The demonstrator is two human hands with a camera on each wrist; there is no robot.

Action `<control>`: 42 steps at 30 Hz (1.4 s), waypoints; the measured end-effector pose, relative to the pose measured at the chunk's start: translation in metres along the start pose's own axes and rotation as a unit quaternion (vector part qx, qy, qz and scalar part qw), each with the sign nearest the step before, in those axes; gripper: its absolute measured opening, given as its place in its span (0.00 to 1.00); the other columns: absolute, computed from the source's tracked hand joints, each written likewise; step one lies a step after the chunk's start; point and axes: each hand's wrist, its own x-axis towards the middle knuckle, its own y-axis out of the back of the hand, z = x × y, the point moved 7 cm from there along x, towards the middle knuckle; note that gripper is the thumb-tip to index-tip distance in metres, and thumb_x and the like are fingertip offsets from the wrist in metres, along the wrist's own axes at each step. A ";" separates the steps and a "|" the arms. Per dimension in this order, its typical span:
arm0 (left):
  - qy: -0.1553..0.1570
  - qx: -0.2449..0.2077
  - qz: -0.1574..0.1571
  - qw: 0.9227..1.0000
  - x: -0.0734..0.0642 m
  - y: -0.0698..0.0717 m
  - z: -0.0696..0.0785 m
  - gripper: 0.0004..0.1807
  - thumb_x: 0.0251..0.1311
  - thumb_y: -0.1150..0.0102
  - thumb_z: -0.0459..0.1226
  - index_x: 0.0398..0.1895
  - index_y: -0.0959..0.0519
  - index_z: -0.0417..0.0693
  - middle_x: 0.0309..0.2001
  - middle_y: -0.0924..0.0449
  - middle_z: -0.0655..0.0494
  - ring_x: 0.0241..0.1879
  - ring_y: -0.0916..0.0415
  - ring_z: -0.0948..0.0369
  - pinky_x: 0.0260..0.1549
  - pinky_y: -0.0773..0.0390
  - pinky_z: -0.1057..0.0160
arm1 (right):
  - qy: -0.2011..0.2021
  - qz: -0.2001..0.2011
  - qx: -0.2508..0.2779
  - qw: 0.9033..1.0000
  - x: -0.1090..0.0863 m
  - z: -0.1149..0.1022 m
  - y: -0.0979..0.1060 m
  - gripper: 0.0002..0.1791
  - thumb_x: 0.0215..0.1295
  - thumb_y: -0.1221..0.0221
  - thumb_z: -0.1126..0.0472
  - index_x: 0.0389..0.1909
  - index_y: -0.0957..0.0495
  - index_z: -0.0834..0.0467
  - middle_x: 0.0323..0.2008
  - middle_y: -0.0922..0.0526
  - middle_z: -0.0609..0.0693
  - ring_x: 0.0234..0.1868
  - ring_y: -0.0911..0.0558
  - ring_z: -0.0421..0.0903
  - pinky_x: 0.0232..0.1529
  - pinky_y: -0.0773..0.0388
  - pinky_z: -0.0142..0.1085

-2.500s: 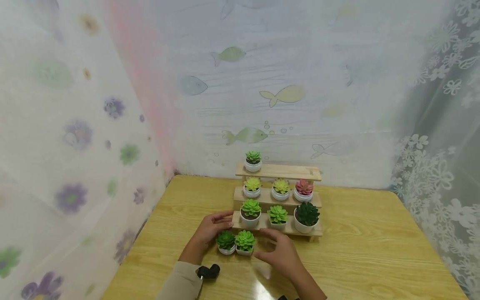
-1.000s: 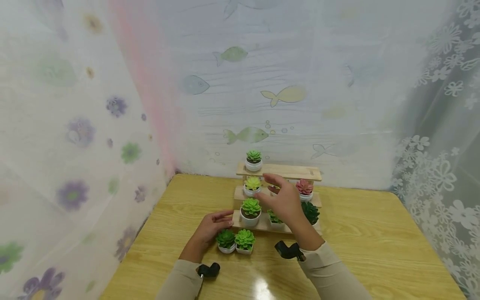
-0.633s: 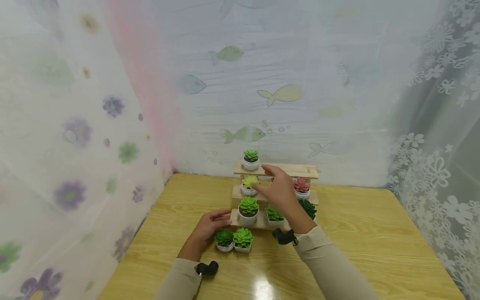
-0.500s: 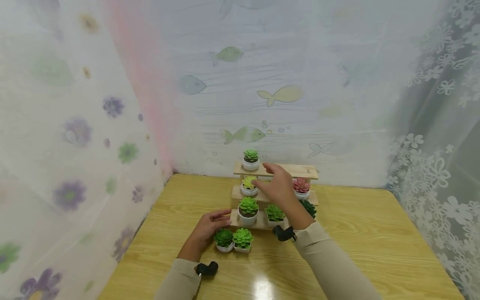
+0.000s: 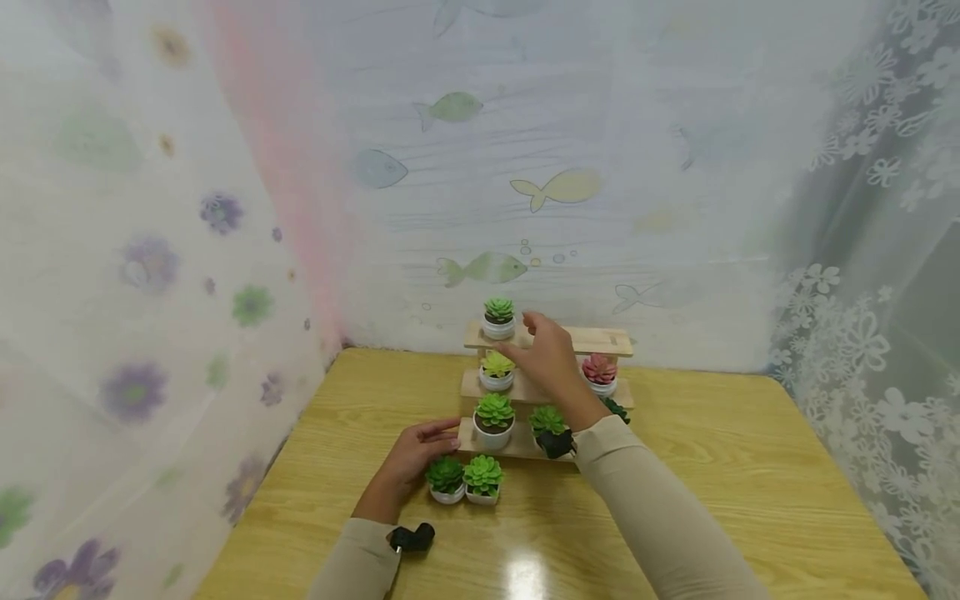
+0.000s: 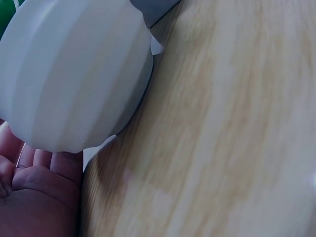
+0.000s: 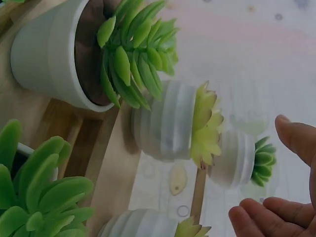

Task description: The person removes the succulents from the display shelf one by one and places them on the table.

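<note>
A three-tier wooden plant stand (image 5: pixel 525 451) holds small potted succulents. My left hand (image 5: pixel 414 456) rests at the left end of its lowest tier, fingers nearly straight, beside a dark green succulent (image 5: pixel 446 477) on the table. My right hand (image 5: pixel 546 358) reaches over the middle tier, just right of the green succulent (image 5: pixel 498 320) on the top tier. In the right wrist view, the thumb and fingers (image 7: pixel 295 212) are spread with nothing between them, apart from that top pot (image 7: pixel 232 158). Below the hand sits a yellow-green succulent (image 5: pixel 497 372); another behind it is hidden in the head view.
A bright green succulent (image 5: pixel 483 479) stands on the table (image 5: pixel 712 483) before the stand. The lowest tier also bears a larger light green succulent (image 5: pixel 494 419) and a dark green one (image 5: pixel 615 409), partly covered by my sleeve. A red succulent (image 5: pixel 599 373) sits at the middle tier's right.
My right hand has moved from beside the front pots up over the stand, and lately a little higher toward the top tier. My left hand and the pots have stayed put.
</note>
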 end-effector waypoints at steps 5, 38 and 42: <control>0.003 0.000 0.001 1.000 -0.001 0.001 0.000 0.28 0.64 0.29 0.37 0.68 0.21 0.43 0.58 0.15 0.42 0.51 0.15 0.60 0.49 0.15 0.63 | -0.028 -0.020 -0.015 0.999 0.009 0.002 -0.009 0.48 0.65 0.31 0.39 0.78 0.37 0.60 0.71 0.26 0.58 0.69 0.25 0.59 0.65 0.24 0.56; 0.007 0.014 -0.002 1.000 0.008 0.004 0.003 0.28 0.64 0.28 0.38 0.68 0.21 0.46 0.59 0.16 0.42 0.53 0.16 0.59 0.50 0.16 0.63 | -0.031 0.028 -0.048 0.998 0.038 0.011 -0.013 0.28 0.64 0.30 0.41 0.59 0.18 0.53 0.55 0.13 0.51 0.59 0.18 0.56 0.65 0.30 0.60; 0.008 0.008 0.004 1.000 0.003 0.002 0.003 0.28 0.64 0.29 0.37 0.68 0.21 0.46 0.59 0.16 0.41 0.53 0.16 0.58 0.50 0.16 0.63 | -0.035 0.028 -0.042 0.998 0.034 0.012 -0.011 0.31 0.64 0.31 0.40 0.61 0.20 0.53 0.56 0.14 0.51 0.60 0.19 0.56 0.67 0.34 0.60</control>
